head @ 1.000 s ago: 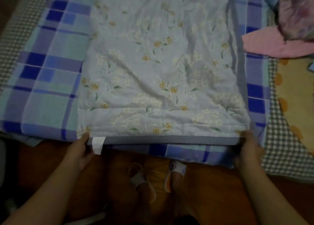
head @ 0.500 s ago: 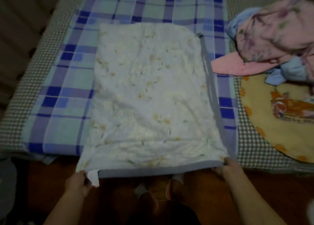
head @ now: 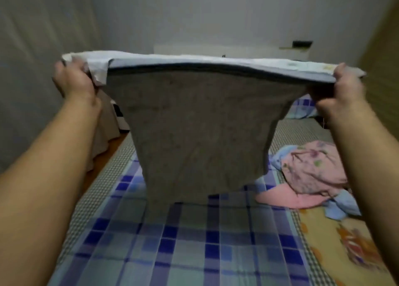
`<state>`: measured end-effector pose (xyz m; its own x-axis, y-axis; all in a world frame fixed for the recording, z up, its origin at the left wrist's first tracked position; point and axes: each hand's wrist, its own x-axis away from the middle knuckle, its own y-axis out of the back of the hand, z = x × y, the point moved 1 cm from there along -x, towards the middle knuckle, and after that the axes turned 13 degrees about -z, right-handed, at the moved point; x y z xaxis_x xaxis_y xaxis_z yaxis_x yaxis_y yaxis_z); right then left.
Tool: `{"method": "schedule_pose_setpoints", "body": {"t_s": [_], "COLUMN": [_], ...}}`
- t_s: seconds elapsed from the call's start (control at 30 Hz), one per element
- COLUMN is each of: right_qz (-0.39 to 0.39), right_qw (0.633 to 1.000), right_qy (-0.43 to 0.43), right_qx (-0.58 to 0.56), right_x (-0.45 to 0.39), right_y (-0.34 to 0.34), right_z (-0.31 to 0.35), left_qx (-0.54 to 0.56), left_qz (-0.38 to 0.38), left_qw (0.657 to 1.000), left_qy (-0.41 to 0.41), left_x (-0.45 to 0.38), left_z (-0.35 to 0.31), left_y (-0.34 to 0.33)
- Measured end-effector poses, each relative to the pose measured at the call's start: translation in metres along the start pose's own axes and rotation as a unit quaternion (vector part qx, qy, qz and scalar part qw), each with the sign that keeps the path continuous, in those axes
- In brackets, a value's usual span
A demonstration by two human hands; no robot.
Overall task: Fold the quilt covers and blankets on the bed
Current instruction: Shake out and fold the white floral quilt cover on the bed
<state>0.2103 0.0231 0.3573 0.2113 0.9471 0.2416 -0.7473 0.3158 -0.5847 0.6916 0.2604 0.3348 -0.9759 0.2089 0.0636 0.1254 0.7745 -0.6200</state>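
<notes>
Quilt cover (head: 200,121): we hold it up over the plaid sheet (head: 194,242), left hand (head: 73,80) and right hand (head: 347,85) well apart, each clamped on a top corner, so it hangs flat for folding. Its lower end seems, through the blur, to rest on the bed.

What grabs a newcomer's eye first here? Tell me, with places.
The quilt, raised in mid-frame, its grey underside facing the camera, gripped at its top corners by the left hand and right hand. Below lies the blue plaid sheet; a pink bundle sits right.
</notes>
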Motion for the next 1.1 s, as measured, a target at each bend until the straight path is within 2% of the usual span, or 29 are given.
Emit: {"method": "schedule_pose_setpoints", "body": {"t_s": [0.03,0.07,0.1,0.13,0.17,0.2,0.23,0.27,0.3,0.37,0.43,0.5,0.57,0.63,0.7,0.73,0.77,0.87,0.9,0.93,0.97,1.0,1.03,1.07,1.1], "right_qz": [-0.052,-0.068,-0.055,-0.018,0.025,0.046,0.042,0.050,0.068,0.065,0.042,-0.012,0.034,0.046,0.044,0.024,0.009,0.078,0.070,0.054,0.075,0.079,0.070,0.056,0.025], "right_qw": [0.999,0.998,0.996,0.994,0.991,0.993,0.998,0.997,0.996,0.996,0.987,0.998,0.998,0.997,0.999,1.000,0.999,0.987,0.989,0.996,0.996,0.990,0.988,0.990,0.991], "right_qy": [0.000,-0.002,-0.021,-0.068,-0.081,-0.066,-0.037,-0.030,-0.028,0.005,0.012,-0.031,0.007,0.035,-0.005,-0.010,0.041,0.075,0.066,0.059,0.031,0.023,-0.005,-0.047,-0.086], "right_qx": [-0.010,0.007,0.067,0.083,0.101,0.081,0.015,-0.049,-0.048,0.057,0.151,0.048,-0.053,-0.051,0.008,0.000,-0.001,-0.120,-0.112,-0.048,0.023,0.116,0.135,0.119,0.104], "right_x": [0.005,0.010,0.021,0.033,0.050,0.058,0.062,0.065,0.065,0.078,0.101,0.110,0.113,0.124,0.140,0.141,0.147,0.132,0.112,0.083,0.055,0.027,0.016,0.006,0.008], "right_y": [-0.003,-0.006,-0.005,-0.008,-0.017,-0.028,-0.033,-0.046,-0.054,-0.059,-0.060,-0.065,-0.084,-0.095,-0.088,-0.085,-0.088,-0.095,-0.101,-0.105,-0.111,-0.110,-0.105,-0.100,-0.098], "right_z": [0.006,0.010,0.016,0.023,0.033,0.046,0.058,0.064,0.067,0.071,0.086,0.116,0.137,0.152,0.162,0.170,0.177,0.173,0.159,0.135,0.107,0.075,0.049,0.032,0.022], "left_qx": [-0.056,-0.140,-0.165,-0.113,-0.090,-0.057,-0.039,-0.013,-0.014,-0.092,-0.108,-0.036,0.093,0.148,0.152,0.151,0.158,0.239,0.204,0.116,-0.017,-0.177,-0.301,-0.370,-0.379], "left_qz": [-0.067,-0.111,-0.093,-0.054,-0.031,0.005,0.016,0.038,0.041,0.017,-0.034,-0.030,-0.024,0.003,0.032,0.054,0.059,0.037,0.012,-0.012,-0.015,-0.023,-0.025,-0.059,-0.084], "left_qw": [0.996,0.984,0.978,0.983,0.985,0.993,0.997,0.998,0.996,0.990,0.989,0.999,0.995,0.989,0.988,0.987,0.985,0.966,0.975,0.990,0.997,0.980,0.948,0.922,0.917], "left_qy": [-0.005,-0.008,0.083,0.136,0.141,0.106,0.063,0.058,0.072,0.103,0.096,0.024,-0.013,-0.011,-0.010,-0.021,-0.038,-0.093,-0.084,-0.082,-0.079,-0.091,-0.097,-0.091,-0.087], "left_x": [0.010,0.014,0.027,0.036,0.044,0.054,0.061,0.066,0.069,0.071,0.073,0.073,0.069,0.095,0.110,0.114,0.118,0.112,0.110,0.109,0.107,0.104,0.101,0.093,0.075], "left_z": [-0.014,-0.025,-0.029,-0.038,-0.048,-0.064,-0.084,-0.102,-0.113,-0.133,-0.147,-0.161,-0.177,-0.198,-0.220,-0.228,-0.233,-0.226,-0.216,-0.203,-0.189,-0.172,-0.159,-0.149,-0.138], "left_y": [-0.007,-0.005,-0.008,-0.010,-0.017,-0.027,-0.036,-0.045,-0.051,-0.048,-0.042,-0.044,-0.056,-0.067,-0.079,-0.085,-0.088,-0.088,-0.087,-0.083,-0.078,-0.076,-0.071,-0.065,-0.057]}}
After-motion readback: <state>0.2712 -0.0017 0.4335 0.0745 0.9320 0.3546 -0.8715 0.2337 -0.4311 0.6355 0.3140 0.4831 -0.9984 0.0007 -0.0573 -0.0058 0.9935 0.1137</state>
